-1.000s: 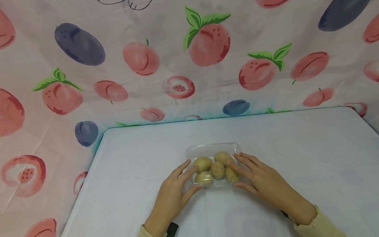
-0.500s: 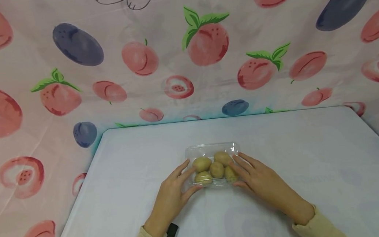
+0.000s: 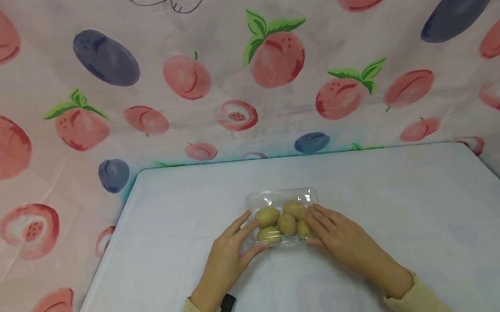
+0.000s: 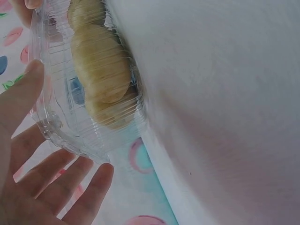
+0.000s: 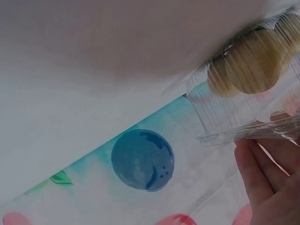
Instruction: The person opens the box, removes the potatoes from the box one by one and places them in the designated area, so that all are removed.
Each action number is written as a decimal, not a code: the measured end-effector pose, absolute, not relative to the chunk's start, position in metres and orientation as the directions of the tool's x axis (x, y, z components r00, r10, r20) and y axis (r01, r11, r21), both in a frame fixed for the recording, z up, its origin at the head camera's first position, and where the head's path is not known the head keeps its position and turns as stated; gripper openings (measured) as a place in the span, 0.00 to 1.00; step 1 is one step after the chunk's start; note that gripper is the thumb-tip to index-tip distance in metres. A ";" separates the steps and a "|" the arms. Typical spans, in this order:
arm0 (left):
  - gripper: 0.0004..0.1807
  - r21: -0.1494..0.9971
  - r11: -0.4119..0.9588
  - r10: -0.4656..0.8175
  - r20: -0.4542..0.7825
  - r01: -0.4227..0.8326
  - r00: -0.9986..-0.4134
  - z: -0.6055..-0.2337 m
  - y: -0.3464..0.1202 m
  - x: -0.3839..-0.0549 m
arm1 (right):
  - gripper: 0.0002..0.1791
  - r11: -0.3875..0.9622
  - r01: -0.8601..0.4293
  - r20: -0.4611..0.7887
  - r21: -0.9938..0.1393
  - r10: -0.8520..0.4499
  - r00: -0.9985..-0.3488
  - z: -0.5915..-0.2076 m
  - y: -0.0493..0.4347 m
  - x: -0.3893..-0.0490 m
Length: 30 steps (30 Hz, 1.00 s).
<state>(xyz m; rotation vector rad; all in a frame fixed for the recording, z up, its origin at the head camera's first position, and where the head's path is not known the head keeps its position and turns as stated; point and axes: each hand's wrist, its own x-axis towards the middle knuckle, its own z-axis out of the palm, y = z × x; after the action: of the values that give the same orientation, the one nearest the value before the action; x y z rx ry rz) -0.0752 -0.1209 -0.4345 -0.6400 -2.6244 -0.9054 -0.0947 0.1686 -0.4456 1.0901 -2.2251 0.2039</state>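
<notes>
A clear plastic box (image 3: 281,196) sits on the white table in the head view, with several yellowish potatoes (image 3: 286,224) inside. My left hand (image 3: 227,254) spreads around its near left corner, thumb at the front edge and fingers along the left side. In the left wrist view the thumb and fingertips of that hand (image 4: 42,178) touch the rim of the box (image 4: 56,126), fingers nearly straight. At the right side lies my right hand (image 3: 351,240), its fingers over the box's edge. The right wrist view shows extended fingers (image 5: 255,173) against the rim; its thumb is hidden there.
The white table (image 3: 183,194) extends on all sides of the box. Behind it and to the left hangs a cloth (image 3: 224,41) printed with peaches and dark blue fruits. A dark strap (image 3: 226,306) shows at the left wrist.
The fingers of my right hand have drawn closer together and shifted slightly at the box's right side. My left hand, the box and the potatoes look unmoved.
</notes>
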 end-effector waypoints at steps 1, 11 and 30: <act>0.30 0.512 0.700 0.312 0.408 0.498 -0.858 -0.434 -0.121 -0.075 | 0.34 0.645 -0.752 0.610 0.138 -0.653 -0.448 -0.445 0.169 -0.095; 0.31 0.510 0.709 0.307 0.399 0.487 -0.864 -0.432 -0.119 -0.076 | 0.35 0.647 -0.742 0.602 0.173 -0.666 -0.440 -0.437 0.168 -0.095; 0.31 0.511 0.726 0.285 0.387 0.461 -0.877 -0.433 -0.118 -0.074 | 0.33 0.633 -0.733 0.579 0.249 -0.704 -0.411 -0.439 0.167 -0.097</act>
<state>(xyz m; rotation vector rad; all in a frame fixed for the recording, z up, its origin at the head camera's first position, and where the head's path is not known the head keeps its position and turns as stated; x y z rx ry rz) -0.0743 -0.1175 -0.4333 -0.5860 -2.6485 -0.8935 -0.0965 0.1672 -0.4392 1.1178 -2.1922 0.0567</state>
